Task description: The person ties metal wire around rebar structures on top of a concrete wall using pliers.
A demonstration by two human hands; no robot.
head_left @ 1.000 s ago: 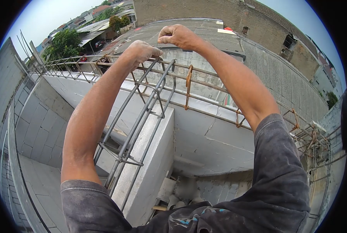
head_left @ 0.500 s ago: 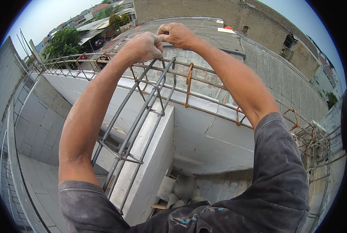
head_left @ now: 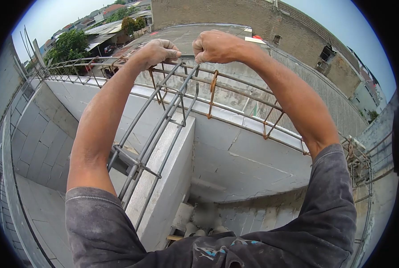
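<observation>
My left hand is closed in a pinch above the ends of a rebar cage; what its fingertips hold is too small to name. My right hand is curled closed a little to the right, apart from the left, just above a rod end; anything inside it is hidden. The grey cage runs from near my body up to the long horizontal rebar along the wall top. A rusty tie loop rings those bars right of the cage.
Beneath the cage is a narrow white block wall. A white wall crosses behind it, with a deep drop below. More bars cluster at the right. Beyond lies a corrugated roof.
My hands have moved apart, the left one leftward and the right one slightly to the right and down. The view has shifted slightly.
</observation>
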